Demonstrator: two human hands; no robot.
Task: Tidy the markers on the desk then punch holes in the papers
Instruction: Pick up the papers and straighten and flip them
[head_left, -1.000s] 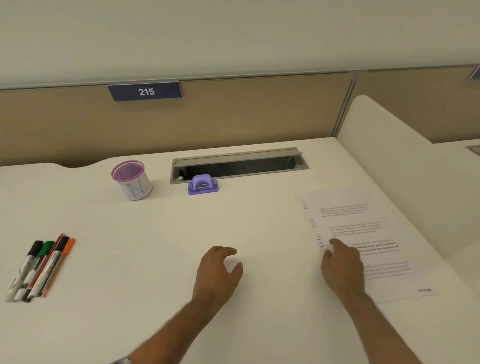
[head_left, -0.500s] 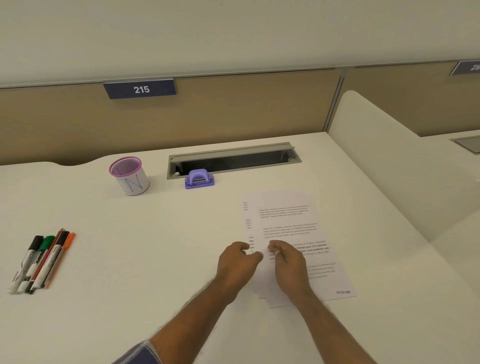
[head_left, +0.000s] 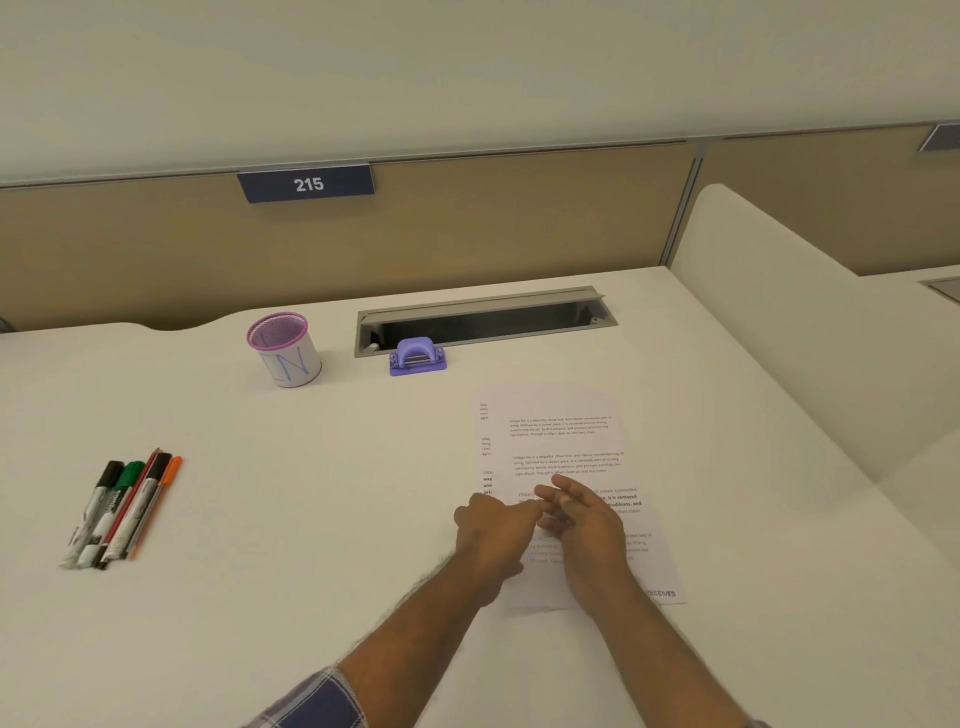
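Observation:
A small stack of printed papers (head_left: 563, 434), slightly fanned, lies right of the desk's centre. Both hands are on its lower half. My left hand (head_left: 491, 530) rests at the stack's left edge with a finger reaching toward the right hand. My right hand (head_left: 584, 519) lies on the sheets with its fingers loosely spread, and their tips meet the left hand's. Several markers (head_left: 124, 506) lie side by side at the far left. A purple hole punch (head_left: 417, 356) sits beyond the papers. A white cup with a pink mesh rim (head_left: 283, 348) stands left of the punch.
A grey cable slot (head_left: 485, 317) is sunk into the desk (head_left: 311, 493) behind the punch. A white curved divider (head_left: 779, 322) walls off the right side. A tan back panel carries a sign reading 215 (head_left: 306, 183).
The papers have slid left from the desk's right side toward the centre under my right hand. My left hand has moved right to meet it on the stack.

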